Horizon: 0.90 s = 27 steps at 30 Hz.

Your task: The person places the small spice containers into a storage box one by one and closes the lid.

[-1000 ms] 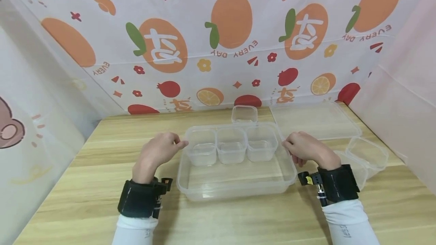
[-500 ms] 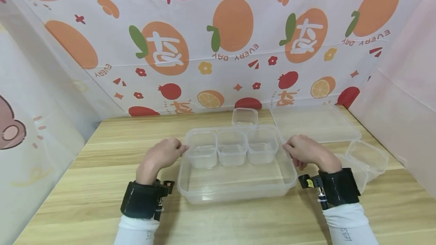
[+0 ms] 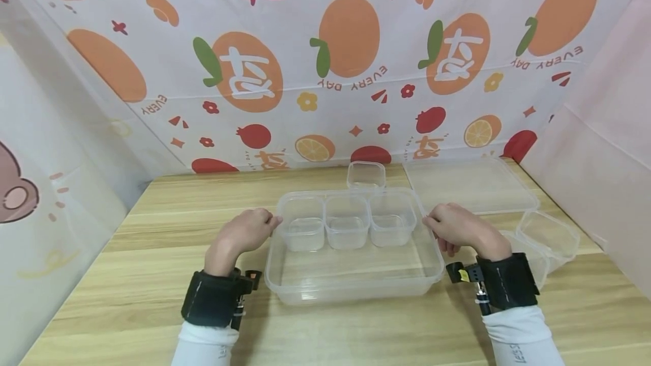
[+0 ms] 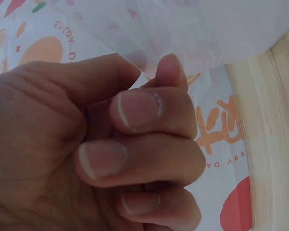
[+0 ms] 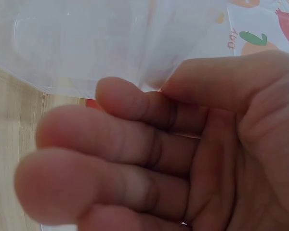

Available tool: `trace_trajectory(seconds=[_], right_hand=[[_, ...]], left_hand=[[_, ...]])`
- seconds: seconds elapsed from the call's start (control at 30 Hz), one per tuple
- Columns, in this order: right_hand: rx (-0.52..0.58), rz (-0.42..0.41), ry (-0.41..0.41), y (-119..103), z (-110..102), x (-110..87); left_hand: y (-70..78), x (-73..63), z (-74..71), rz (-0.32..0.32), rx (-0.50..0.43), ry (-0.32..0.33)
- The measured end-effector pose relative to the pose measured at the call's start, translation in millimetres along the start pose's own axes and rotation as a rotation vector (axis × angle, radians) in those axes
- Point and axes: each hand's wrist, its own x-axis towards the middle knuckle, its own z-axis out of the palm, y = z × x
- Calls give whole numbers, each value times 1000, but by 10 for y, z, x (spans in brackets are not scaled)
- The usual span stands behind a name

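Note:
A large clear plastic food container (image 3: 356, 292) rests on the table in the head view. Along its far side stand three small clear tubs, a left tub (image 3: 303, 237), a middle tub (image 3: 347, 236) and a right tub (image 3: 391, 234). My left hand (image 3: 246, 231) pinches the big container's left rim between thumb and index finger. On the opposite side, my right hand (image 3: 461, 229) pinches the right rim the same way. Both wrist views show the translucent container wall (image 4: 207, 33) at the thumb and index finger, with the other fingers curled beneath.
Behind the container stands another small clear tub (image 3: 366, 175). A large flat clear lid (image 3: 473, 185) lies at the back right. Further clear tubs (image 3: 549, 236) sit by my right wrist, partly hidden by it. A fruit-print cloth (image 3: 346, 117) hangs along the table's back edge.
The head view has shifted slightly, so the whole scene sits a little lower. Both hands keep their grip on the container's rims, and the tubs stay in place.

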Motion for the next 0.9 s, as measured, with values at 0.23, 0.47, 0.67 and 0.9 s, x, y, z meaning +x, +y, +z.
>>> trace_trajectory(seconds=[0.23,0.47,0.67,0.9], right_hand=[[-3,12,11,21,3,-24],[-23,21,99,-46,-142,-197],[-49,12,115,-17,-249,-298],[-82,38,133,135,-356,-389]], left_hand=[[17,-4,14,-10,6,-4],[39,-2,18,-20,4,-13],[34,-5,16,-17,12,-14],[21,0,26,-14,-4,-12]])
